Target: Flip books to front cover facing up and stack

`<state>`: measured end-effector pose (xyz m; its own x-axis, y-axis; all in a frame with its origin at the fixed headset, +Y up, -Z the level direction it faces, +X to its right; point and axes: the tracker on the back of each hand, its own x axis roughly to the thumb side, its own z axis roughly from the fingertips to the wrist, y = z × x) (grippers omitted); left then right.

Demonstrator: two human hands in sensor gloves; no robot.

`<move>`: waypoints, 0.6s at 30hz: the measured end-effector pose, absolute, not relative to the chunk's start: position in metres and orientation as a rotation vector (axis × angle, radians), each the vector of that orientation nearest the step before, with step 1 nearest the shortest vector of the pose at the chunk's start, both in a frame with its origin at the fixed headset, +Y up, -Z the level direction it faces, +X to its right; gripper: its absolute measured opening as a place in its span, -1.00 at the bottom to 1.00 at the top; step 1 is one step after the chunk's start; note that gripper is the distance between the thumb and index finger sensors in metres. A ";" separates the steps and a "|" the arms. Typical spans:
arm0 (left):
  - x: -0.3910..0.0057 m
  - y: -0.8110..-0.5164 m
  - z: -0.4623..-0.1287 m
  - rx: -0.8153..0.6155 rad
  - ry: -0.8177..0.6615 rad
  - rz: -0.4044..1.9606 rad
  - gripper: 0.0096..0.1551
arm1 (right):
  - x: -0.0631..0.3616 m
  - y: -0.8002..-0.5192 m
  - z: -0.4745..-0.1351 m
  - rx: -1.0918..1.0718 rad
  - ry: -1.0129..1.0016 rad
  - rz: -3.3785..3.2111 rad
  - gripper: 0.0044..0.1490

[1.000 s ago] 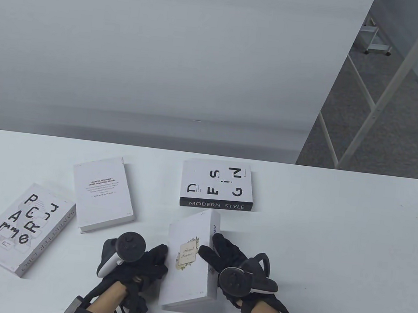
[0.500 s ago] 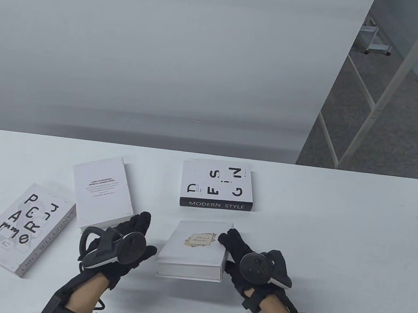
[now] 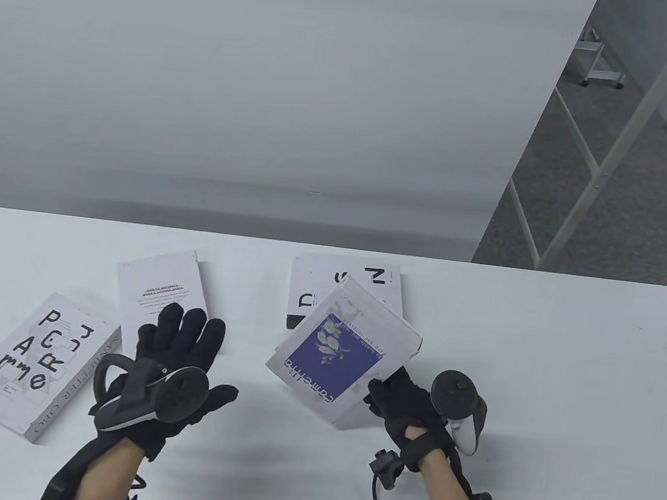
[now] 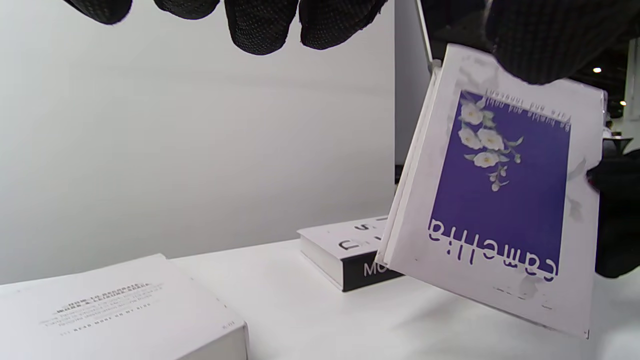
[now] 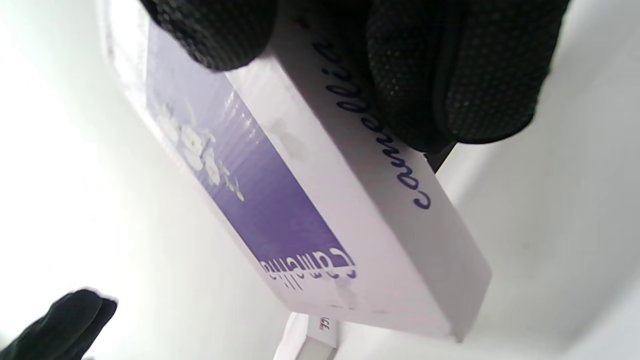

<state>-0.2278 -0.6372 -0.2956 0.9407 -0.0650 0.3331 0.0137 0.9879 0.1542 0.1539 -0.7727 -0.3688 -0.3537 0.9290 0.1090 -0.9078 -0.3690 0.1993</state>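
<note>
Since half a second ago my right hand (image 3: 407,404) has lifted the camellia book (image 3: 342,351) off the table (image 3: 564,366) and turned its purple cover toward me, tilted in front of the DESIGN book (image 3: 312,289). Its fingers pinch the spine edge (the thumb looks pressed on the cover, though partly hidden). My left hand (image 3: 172,364) hovers with fingers spread over the plain white book (image 3: 152,291), holding nothing.

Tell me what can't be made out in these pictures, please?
- Design book: table view, most of its cover and spine hidden behind the lifted camellia book.
- Plain white book: table view, its small print is too tiny to read, and the left hand covers its near end.
- Right hand: table view, fingers under the camellia book are hidden.
</note>
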 end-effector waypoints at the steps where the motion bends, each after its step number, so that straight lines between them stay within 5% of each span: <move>1: -0.232 -0.633 -0.294 0.163 -0.335 -0.026 0.19 | 0.152 -0.775 -0.373 0.230 0.133 1.914 -0.04; 18: -0.256 -0.603 -0.277 0.240 -0.305 0.055 0.14 | 0.115 -0.815 -0.444 -0.262 0.298 1.488 -0.02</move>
<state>-0.2563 -0.6029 -0.2767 0.9525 0.0170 0.3040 -0.0893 0.9702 0.2253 0.1149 -0.8153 -0.4442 0.0587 0.9340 -0.3524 -0.9977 0.0669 0.0112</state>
